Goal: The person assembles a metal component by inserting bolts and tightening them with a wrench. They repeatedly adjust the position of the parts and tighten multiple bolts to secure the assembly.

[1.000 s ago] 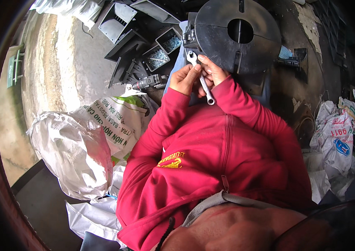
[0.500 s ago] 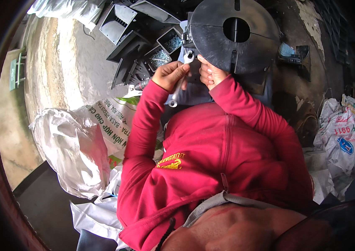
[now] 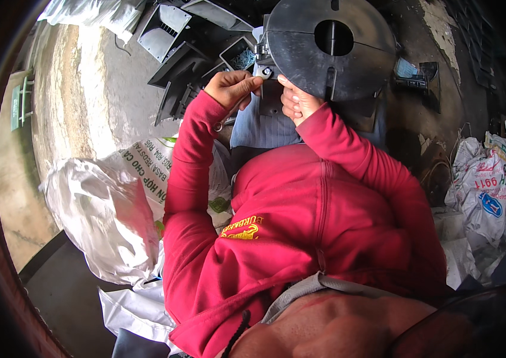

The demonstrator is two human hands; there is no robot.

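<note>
My left hand pinches a metal wrench; my right hand (curled, index out) is at the scuffed disc's lower-left edge; grey floor beyond.

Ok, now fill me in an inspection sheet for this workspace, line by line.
Surface: grey floor, with blue cloth below the hands.
Job's things: wrench, mostly hidden, its head by the black slotted disc.
Clutter: black parts and an open tray of small metal pieces beyond the left hand.
Grippers: left hand grips the wrench; right hand at the disc's near rim, index finger extended.
Cables: thin dark strand on the floor; cannot tell if it is a cable.
Surroundings: white sacks left and right.
</note>
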